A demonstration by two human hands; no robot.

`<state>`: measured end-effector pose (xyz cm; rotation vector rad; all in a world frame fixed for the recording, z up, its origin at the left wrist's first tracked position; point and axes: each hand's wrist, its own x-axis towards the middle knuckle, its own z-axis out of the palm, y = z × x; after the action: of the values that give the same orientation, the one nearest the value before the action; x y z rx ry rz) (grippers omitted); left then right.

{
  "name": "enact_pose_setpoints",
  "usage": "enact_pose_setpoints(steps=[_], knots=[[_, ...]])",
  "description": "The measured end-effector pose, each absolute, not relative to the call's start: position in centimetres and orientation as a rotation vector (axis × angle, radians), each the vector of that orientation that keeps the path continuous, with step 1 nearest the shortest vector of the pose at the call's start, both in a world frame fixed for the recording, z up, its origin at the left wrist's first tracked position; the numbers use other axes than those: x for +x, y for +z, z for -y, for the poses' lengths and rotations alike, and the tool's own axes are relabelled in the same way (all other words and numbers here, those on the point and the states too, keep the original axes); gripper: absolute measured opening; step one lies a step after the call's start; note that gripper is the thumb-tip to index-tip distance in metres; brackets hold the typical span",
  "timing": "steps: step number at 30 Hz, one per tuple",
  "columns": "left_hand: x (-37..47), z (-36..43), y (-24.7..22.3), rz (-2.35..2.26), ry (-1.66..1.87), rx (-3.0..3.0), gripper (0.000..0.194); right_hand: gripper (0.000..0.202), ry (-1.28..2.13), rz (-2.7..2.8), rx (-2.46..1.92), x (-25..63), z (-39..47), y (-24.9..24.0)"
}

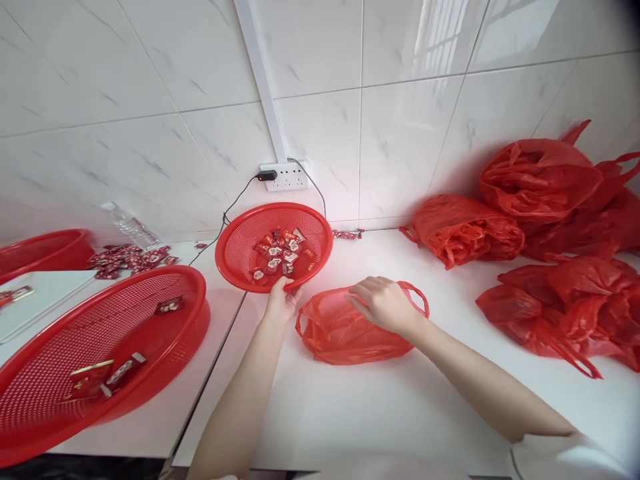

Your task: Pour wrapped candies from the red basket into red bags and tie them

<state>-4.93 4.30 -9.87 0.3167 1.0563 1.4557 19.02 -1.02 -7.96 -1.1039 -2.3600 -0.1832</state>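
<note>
My left hand (283,300) grips the near rim of a round red mesh basket (240,243), its thumb over the edge. The basket is tilted toward me, with several small wrapped packets (275,252) lying in it. Over the opening of a red plastic bag (345,333) hangs my right hand (375,299), fingers curled down; whether they hold anything is hidden. The bag lies on the white table (340,413) just right of the basket, mouth open, one handle loop at each side.
A large red basket (197,320) with a few packets stands at the left, another red basket (75,243) behind it. Packets (125,259) lie beside a clear bottle (131,227). Filled red bags (545,180) crowd the right. A cable (220,230) runs from the wall socket (287,177).
</note>
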Motion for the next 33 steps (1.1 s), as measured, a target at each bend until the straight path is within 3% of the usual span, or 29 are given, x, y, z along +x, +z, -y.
enact_pose_setpoints(steps=[5,10,18,23,27,33], knots=[[-3.1,-2.4,-10.3,-1.021,1.379,0.356,0.013,0.031,0.028,2.108,-1.14,18.6,1.1,-2.8],[-2.7,-0.6,-11.1,-0.946,1.286,0.459,0.021,0.027,0.173,2.045,-1.189,20.5,1.3,-1.4],[-2.6,0.0,-13.1,-0.912,1.198,0.62,0.019,0.029,0.183,2.202,-1.081,21.5,-1.3,-4.3],[-1.5,0.3,-13.6,-0.894,1.16,0.68,0.033,0.064,-0.071,2.426,-1.176,18.7,-2.0,-8.9],[-1.2,0.4,-13.9,-0.9,1.184,0.652,0.035,0.042,-0.013,2.492,-1.2,17.3,-2.2,-11.1],[-1.4,0.1,-13.9,-0.896,1.149,0.62,0.028,0.037,0.384,2.121,-1.072,18.8,-4.0,-10.4]])
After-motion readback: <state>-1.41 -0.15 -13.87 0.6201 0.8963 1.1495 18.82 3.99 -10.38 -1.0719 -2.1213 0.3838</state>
